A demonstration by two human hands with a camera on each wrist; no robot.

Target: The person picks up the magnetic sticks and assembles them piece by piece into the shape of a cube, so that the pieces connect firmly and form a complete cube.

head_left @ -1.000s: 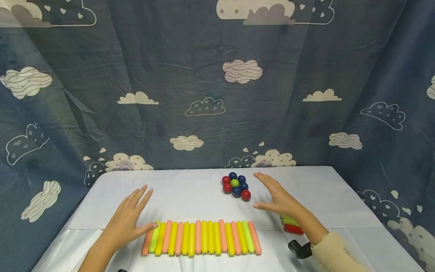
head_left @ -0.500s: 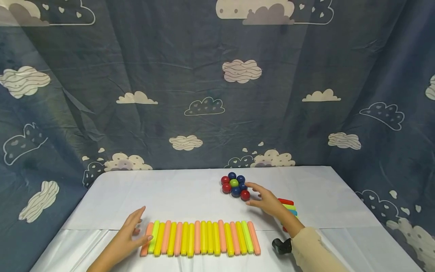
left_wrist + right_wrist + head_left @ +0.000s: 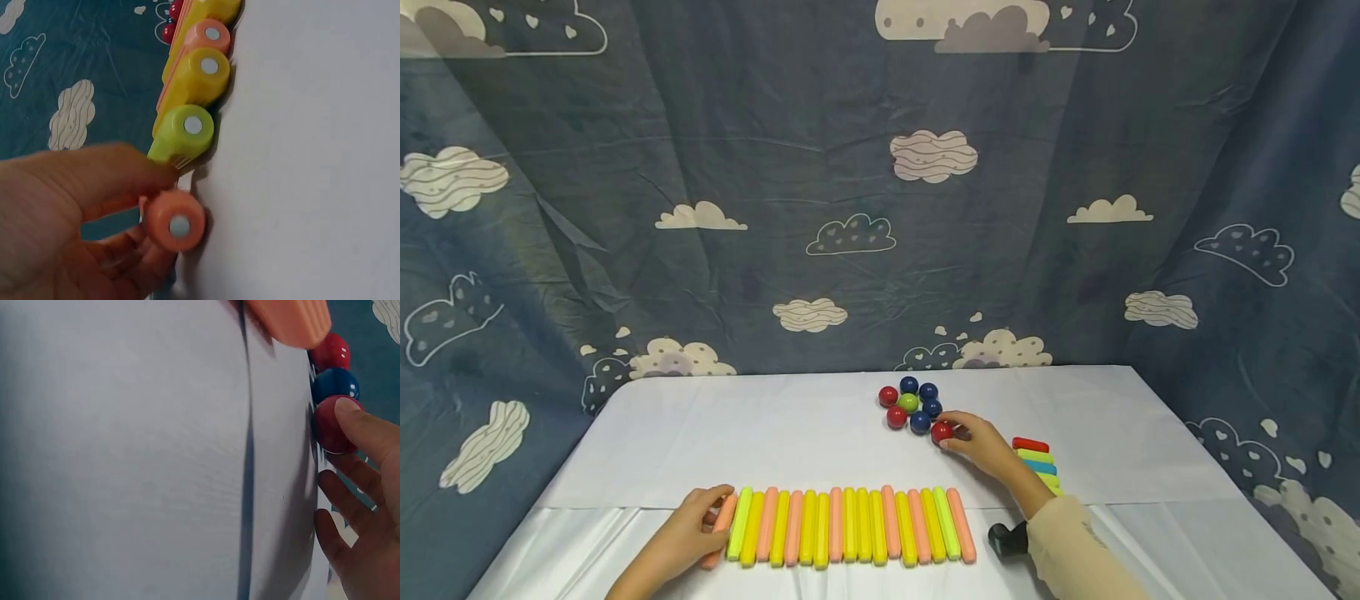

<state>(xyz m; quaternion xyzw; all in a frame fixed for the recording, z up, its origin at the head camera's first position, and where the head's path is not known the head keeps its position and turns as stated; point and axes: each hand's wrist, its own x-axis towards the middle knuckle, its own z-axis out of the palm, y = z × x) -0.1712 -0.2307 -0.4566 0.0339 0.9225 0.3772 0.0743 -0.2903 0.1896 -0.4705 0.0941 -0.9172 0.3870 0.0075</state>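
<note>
My left hand (image 3: 679,533) pinches an orange magnetic stick (image 3: 725,515) at the left end of a long row of yellow, green and orange sticks (image 3: 850,525). In the left wrist view that stick's end (image 3: 164,215) shows a silver disc; it is tilted away from the green stick (image 3: 190,128) beside it, with a gap between. At the back, my right hand (image 3: 988,454) holds a red ball (image 3: 941,432) between thumb and fingers. This ball (image 3: 331,425) lies at the near right of a cluster of blue, red and green balls (image 3: 920,422).
Right of the right forearm, partly hidden by it, lies a stack of red, green and blue sticks (image 3: 1036,457). A black device (image 3: 1009,540) sits at the right wrist. The white table (image 3: 805,450) ends at a dark cloud-patterned curtain (image 3: 737,150).
My left hand came down and took hold of the leftmost orange stick, tilting it off the row. My right hand moved left to the red ball and grasped it; the cluster shifted slightly left and loosened.
</note>
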